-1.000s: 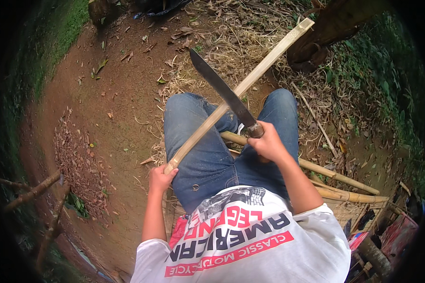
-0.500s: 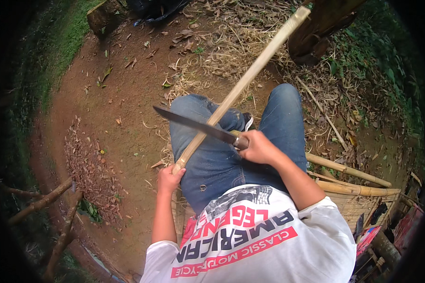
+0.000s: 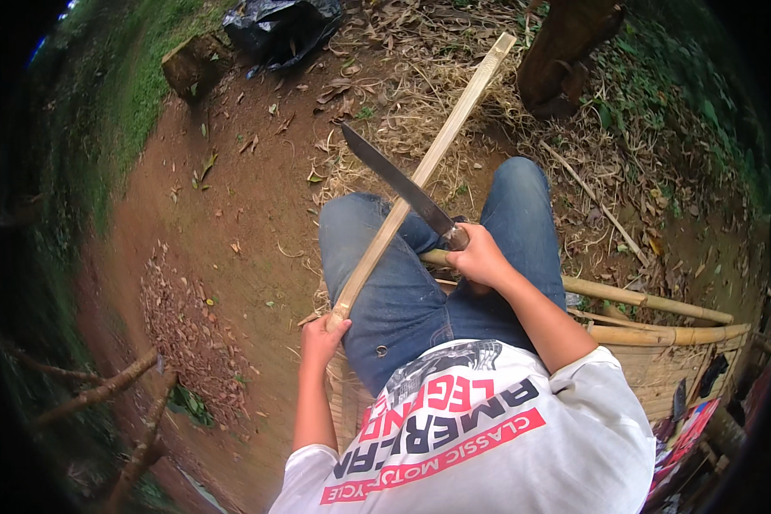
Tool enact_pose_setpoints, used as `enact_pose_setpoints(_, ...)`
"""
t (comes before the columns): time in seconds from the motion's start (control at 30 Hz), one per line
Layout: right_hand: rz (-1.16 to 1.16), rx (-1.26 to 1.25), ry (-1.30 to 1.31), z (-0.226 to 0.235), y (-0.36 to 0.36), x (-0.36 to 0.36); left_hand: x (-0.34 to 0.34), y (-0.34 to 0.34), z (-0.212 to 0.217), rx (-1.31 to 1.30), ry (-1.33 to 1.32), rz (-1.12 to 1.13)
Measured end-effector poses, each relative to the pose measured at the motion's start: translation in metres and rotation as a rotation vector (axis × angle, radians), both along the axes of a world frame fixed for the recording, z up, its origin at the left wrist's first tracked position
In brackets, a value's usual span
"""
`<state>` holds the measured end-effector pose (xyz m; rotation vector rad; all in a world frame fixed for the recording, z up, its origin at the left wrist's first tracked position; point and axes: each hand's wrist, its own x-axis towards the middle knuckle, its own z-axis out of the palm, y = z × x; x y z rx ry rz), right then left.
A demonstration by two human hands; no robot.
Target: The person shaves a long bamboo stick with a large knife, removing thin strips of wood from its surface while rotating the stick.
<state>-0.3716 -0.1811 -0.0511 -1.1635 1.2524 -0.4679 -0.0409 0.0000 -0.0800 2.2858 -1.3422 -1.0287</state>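
Note:
A long, pale bamboo strip (image 3: 441, 147) slants from my left thigh up toward the far right. My left hand (image 3: 323, 338) is closed round its near end, beside my left thigh. In my right hand (image 3: 481, 257) is the handle of a machete (image 3: 398, 182), held over my lap. Its dark, broad blade points to the far left and crosses the strip near the middle; whether the edge touches the strip I cannot tell. Both knees are bent in blue jeans, with the strip passing over the left leg.
Curly shavings (image 3: 385, 86) and dry leaves cover the ground ahead. Beyond stand a tree stump (image 3: 565, 51) at right and a cut log (image 3: 193, 68) at left, near a black plastic bag (image 3: 281, 32). A bamboo bench (image 3: 660, 336) lies right; branches (image 3: 103, 398) stick up at left.
The machete has moved farther along the strip, away from my left hand, and its blade now points more forward. The strip's far end looks lower in view. My left hand keeps its grip.

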Motion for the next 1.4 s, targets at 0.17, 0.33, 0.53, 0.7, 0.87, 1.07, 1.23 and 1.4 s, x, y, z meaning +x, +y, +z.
enact_pose_setpoints(0.17,-0.06,-0.209,0.081,-0.005,0.015,-0.011,-0.006,-0.007,0.026,0.114,0.251,0.035)
enact_pose_setpoints(0.33,-0.007,-0.505,0.227,0.002,0.016,-0.021,-0.026,0.008,0.04,0.132,0.37,-0.005)
enact_pose_setpoints(0.53,0.434,-0.746,0.292,-0.002,0.013,0.01,-0.022,0.036,0.034,0.277,0.414,0.069)
enact_pose_setpoints(0.7,0.678,-0.82,0.462,-0.021,-0.005,0.045,-0.031,0.045,0.038,0.278,0.545,0.284)
enact_pose_setpoints(0.87,0.69,-0.689,0.537,-0.01,-0.024,0.053,-0.035,0.046,0.032,0.257,0.534,0.32)
enact_pose_setpoints(1.07,0.758,-0.426,0.384,0.006,-0.033,0.054,-0.031,0.049,0.011,0.127,0.418,0.205)
enact_pose_setpoints(1.23,0.928,-0.518,0.444,0.003,-0.047,0.047,-0.03,0.051,0.01,0.062,0.256,0.109)
enact_pose_setpoints(1.4,1.041,-0.711,0.599,0.006,-0.067,0.046,-0.03,0.05,0.017,0.119,0.325,0.178)
